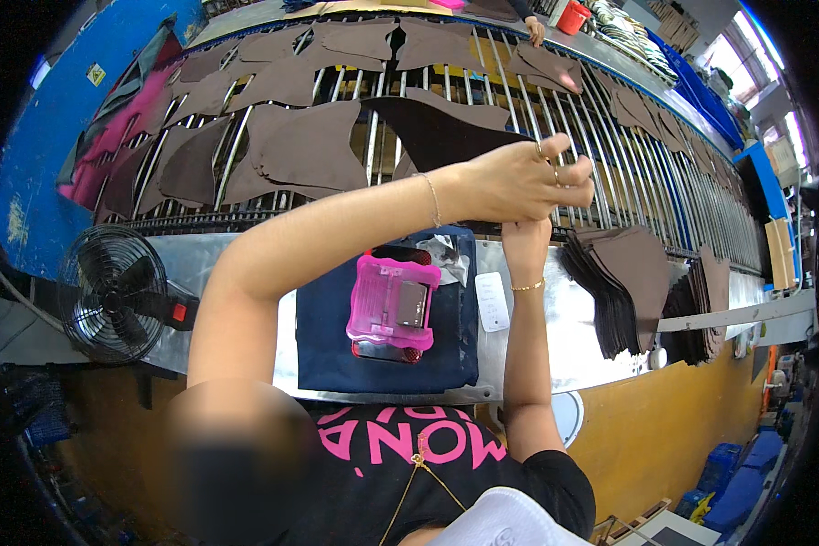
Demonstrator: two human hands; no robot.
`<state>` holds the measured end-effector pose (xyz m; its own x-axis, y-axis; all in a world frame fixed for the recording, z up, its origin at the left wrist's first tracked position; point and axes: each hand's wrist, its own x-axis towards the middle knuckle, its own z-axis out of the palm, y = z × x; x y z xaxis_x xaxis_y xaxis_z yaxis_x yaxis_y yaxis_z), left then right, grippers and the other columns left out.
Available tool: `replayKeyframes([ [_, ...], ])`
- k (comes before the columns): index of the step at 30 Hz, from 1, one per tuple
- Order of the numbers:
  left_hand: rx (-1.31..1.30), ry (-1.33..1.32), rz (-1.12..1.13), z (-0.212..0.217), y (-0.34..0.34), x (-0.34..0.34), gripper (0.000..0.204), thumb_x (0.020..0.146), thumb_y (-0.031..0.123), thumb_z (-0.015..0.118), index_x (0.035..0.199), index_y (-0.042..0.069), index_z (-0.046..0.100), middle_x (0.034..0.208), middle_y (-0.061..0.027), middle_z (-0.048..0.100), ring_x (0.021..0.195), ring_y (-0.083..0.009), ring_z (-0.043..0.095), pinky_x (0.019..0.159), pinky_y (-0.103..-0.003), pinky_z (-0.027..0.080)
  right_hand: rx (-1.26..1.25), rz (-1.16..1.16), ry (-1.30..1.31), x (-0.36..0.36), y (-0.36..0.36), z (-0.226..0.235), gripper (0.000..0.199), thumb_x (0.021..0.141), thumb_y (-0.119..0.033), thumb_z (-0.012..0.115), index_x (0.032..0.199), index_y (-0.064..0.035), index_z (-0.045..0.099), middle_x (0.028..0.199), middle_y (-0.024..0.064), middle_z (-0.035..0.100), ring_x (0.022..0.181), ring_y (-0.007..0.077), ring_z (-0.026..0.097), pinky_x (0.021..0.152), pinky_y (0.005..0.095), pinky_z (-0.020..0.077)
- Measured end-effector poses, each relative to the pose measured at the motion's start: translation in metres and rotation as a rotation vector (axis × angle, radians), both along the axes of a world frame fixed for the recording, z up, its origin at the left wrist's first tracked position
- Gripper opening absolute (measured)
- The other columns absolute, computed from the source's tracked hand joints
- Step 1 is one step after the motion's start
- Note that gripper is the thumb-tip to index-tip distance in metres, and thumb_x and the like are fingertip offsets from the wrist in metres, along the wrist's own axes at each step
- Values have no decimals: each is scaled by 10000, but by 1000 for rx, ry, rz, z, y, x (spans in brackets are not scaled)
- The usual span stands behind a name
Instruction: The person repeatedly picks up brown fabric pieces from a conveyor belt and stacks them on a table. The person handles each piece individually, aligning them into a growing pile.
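My left arm reaches across to the right, and my left hand (530, 179) is over the metal rollers with its ringed fingers bent and spread apart. No thing shows between those fingers. Just below it, my right hand (525, 241) is raised against the left one; its fingers are hidden. A dark, curved flat piece (441, 132) reaches to the left hand's knuckles; whether either hand touches it, I cannot tell. Nearer me, a pink transparent plastic case (375, 300) with a metal block inside rests on a dark blue cloth-like pad (328, 350).
Brown cut pieces (305, 146) cover much of the roller bed (610, 155). Stacks of similar pieces (619, 273) stand on the metal ledge at right, near a white label (492, 301). A black fan (114, 291) stands at left. Another person's hand (535, 33) shows across the rollers.
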<state>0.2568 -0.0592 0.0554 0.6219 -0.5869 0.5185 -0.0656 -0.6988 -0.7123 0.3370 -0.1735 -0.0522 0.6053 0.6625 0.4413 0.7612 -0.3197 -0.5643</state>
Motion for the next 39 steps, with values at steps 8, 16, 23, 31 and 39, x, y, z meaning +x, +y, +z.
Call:
replayKeyframes([
  [8,-545,-11,-61,-22,21,-40,221,739,236,656,953,206,610,1172,-17,522,1160,-223,420,966,-407,316,423,-24,769,64,-17,-11,286,968,-206,542,946,71,476,812,212,662,694,280,696,586,363,571],
  [16,-654,337,310,-136,120,-46,150,756,191,692,859,85,661,1114,-124,545,982,-270,571,864,-382,469,672,-140,746,73,-40,-9,241,986,-155,498,866,24,388,716,208,636,634,268,690,562,344,589],
  [23,-410,411,411,-191,117,27,213,787,119,575,913,-34,654,1172,-185,545,915,-256,612,806,-333,496,669,-197,736,65,-54,-11,234,983,-172,514,861,9,430,705,171,641,625,248,688,559,317,586],
  [31,-360,463,464,-204,116,51,192,787,165,581,832,39,719,1119,-137,567,965,-231,579,835,-336,451,655,-231,753,65,-70,-14,212,984,-179,515,899,7,459,726,143,633,622,227,682,564,315,586],
  [39,-365,493,384,-208,121,50,150,762,178,596,740,93,717,998,-43,570,999,-198,538,869,-357,417,631,-205,751,64,-71,-18,226,984,-202,519,902,0,459,727,136,635,621,219,682,566,313,586],
])
